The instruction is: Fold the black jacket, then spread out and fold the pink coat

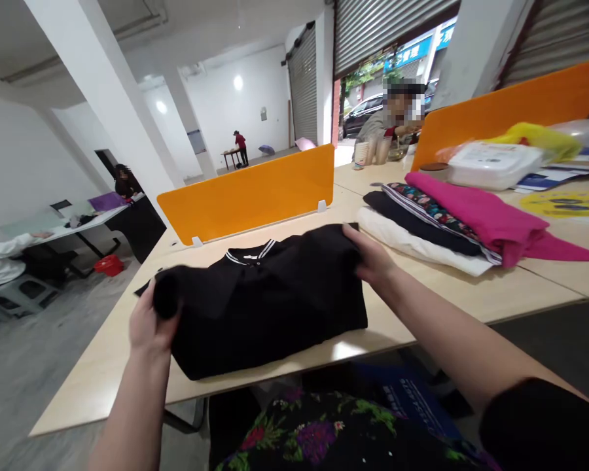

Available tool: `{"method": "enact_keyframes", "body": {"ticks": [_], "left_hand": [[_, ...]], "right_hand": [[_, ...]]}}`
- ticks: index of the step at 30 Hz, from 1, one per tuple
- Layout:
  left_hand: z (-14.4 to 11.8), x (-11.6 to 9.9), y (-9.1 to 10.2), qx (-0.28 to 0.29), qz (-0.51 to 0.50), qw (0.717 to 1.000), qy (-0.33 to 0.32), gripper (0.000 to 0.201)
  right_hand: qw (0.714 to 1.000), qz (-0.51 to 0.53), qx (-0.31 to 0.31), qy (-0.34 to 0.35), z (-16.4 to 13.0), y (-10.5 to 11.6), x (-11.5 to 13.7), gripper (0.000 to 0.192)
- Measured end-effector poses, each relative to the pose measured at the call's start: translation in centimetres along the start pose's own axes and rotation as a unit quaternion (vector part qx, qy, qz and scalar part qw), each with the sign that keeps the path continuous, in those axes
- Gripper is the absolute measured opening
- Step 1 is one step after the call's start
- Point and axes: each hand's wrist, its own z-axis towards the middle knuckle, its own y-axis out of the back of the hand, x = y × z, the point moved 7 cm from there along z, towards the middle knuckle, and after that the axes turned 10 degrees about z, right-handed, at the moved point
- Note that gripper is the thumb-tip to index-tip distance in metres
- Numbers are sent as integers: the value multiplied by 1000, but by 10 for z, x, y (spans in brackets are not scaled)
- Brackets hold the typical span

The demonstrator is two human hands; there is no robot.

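Left hand [150,324] curled closed round one side of the black shirt [269,307]; right hand [377,260] gripping the other. Shirt on counter [95,373], collar facing away; looks part-folded, sides not yet flat. Garment pile [471,216] rightward, seemingly folded. Beyond shirt, orange divider [250,196].

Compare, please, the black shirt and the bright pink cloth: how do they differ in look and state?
Look: the black shirt has white stripes at its collar; the pink cloth looks plain.
Handling: the left hand and right hand hold the black shirt; neither touches the pink cloth.
Place: the black shirt is directly on the table; the pink cloth tops a pile of clothes.
Both are fabric.
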Motion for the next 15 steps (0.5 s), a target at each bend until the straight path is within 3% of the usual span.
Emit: {"method": "enact_keyframes", "body": {"ticks": [3, 5, 7, 9, 11, 13, 15], "left_hand": [[59, 39, -46, 83, -66, 991, 76, 74], [73, 84, -61, 96, -14, 984, 151, 77], [73, 121, -67, 100, 97, 978, 158, 70], [68, 140, -73, 116, 242, 960, 83, 58], [58, 144, -85, 145, 374, 915, -35, 52], [47, 143, -97, 170, 476, 853, -127, 51], [39, 143, -107, 187, 554, 795, -166, 50]], "right_hand": [[995, -57, 69, -39, 64, -6, -44, 73], [988, -111, 72, -73, 87, 6, -83, 81], [988, -133, 45, -60, 97, 23, -111, 78], [989, -147, 23, -21, 97, 34, -125, 68], [978, -208, 22, 17, 93, 36, -129, 61], [943, -326, 37, 58, 89, 30, -125, 59], [880, -459, 85, 84, 85, 16, -126, 58]]}}
